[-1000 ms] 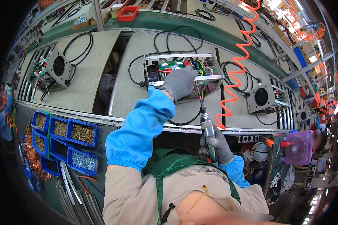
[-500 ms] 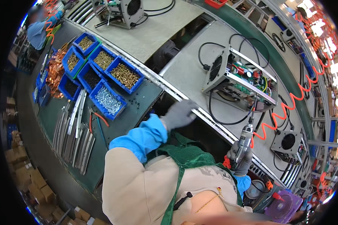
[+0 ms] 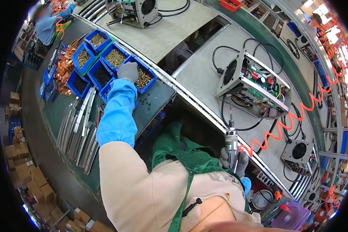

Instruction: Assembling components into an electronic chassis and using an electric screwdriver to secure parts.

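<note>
My left hand [image 3: 128,72], in a grey glove and blue sleeve, reaches into the near edge of a blue bin [image 3: 152,84] of brass-coloured screws [image 3: 143,78]. Its fingers point away and are hidden, so what they hold does not show. My gloved right hand [image 3: 241,164] is closed round a silver air screwdriver [image 3: 231,144] at the workbench edge, the bit pointing up and away. A coiled orange air hose [image 3: 276,136] runs beside it. Beyond the bit lies an open metal-framed electronic unit [image 3: 255,83] with a fan, circuit boards and wires.
Several more blue bins hold screws and black parts, near copper pieces [image 3: 65,69]. Metal strips [image 3: 79,131] lie on the green table [image 3: 52,110]. Other fan units [image 3: 297,150] stand along the line, with black cables. A person [image 3: 46,25] works at the far left.
My left hand has moved left and away, from the rail to the screw bin. The screwdriver in my right hand has swung left, its bit leaving the unit's near side.
</note>
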The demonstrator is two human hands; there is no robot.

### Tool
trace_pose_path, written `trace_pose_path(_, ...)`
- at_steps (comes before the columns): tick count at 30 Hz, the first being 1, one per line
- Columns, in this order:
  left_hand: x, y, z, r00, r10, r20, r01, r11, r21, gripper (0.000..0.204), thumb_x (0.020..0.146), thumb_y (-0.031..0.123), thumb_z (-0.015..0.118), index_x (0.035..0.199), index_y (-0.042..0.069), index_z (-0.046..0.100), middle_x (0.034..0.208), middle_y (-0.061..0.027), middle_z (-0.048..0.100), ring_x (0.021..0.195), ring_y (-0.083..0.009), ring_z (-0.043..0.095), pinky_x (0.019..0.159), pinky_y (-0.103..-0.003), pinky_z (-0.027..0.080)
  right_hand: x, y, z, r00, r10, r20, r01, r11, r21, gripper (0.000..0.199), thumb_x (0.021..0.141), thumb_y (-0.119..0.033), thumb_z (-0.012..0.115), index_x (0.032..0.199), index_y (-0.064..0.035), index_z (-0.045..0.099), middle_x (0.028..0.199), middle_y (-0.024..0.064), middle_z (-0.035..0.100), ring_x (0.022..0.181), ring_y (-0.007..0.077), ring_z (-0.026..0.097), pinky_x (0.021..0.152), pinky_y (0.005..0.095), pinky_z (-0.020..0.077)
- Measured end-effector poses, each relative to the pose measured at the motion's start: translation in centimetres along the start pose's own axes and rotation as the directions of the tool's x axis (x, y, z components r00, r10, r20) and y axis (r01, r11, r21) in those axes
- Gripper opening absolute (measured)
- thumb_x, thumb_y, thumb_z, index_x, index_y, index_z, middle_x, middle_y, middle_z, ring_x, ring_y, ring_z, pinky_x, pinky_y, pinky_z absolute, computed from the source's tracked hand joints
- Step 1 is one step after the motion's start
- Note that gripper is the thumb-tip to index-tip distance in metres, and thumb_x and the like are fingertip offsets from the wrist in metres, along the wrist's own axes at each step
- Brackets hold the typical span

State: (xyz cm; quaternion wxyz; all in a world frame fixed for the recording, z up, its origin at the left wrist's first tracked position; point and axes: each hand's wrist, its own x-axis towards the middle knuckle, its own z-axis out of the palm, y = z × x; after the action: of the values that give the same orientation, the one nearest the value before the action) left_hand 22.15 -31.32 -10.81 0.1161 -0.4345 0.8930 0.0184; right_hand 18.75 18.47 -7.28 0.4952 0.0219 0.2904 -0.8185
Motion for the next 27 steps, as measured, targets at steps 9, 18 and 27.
trace_pose_path(9,-0.9,-0.3,0.8,0.99,0.116,-0.083,-0.112,0.992,0.059,0.019,0.084,0.013,0.054,0.1,0.012,0.064,0.106,-0.0095,0.064,0.104,-0.0289,0.058,0.085,-0.04,0.049,0.9,0.8,-0.8,0.999,0.052,-0.007,-0.052,0.999,0.007,0.067,0.082,-0.048,0.06,0.13,-0.0054,0.038,0.083,0.0139,0.058,0.06,0.0198,0.059,0.086,0.0422,0.0518)
trace_pose_path(18,-0.3,-0.7,1.6,0.971,0.162,-0.178,-0.169,0.985,-0.024,0.018,0.088,0.016,0.051,0.104,0.013,0.061,0.114,-0.011,0.059,0.106,-0.0282,0.058,0.087,-0.04,0.048,1.0,1.4,-0.2,0.991,0.132,0.029,-0.134,0.988,0.076,0.061,0.083,-0.039,0.061,0.13,-0.0078,0.038,0.087,0.0154,0.06,0.062,0.0212,0.061,0.075,0.0387,0.0545)
trace_pose_path(27,-2.9,-0.7,2.5,0.914,0.072,-0.4,-0.245,0.883,-0.401,0.019,0.092,0.02,0.049,0.108,0.011,0.056,0.092,-0.0141,0.065,0.089,-0.0293,0.065,0.076,-0.04,0.052,1.2,1.4,1.1,0.975,0.223,-0.008,-0.223,0.975,-0.015,0.076,0.076,-0.035,0.07,0.137,-0.0108,0.032,0.088,0.014,0.061,0.059,0.0203,0.062,0.052,0.0276,0.0545)
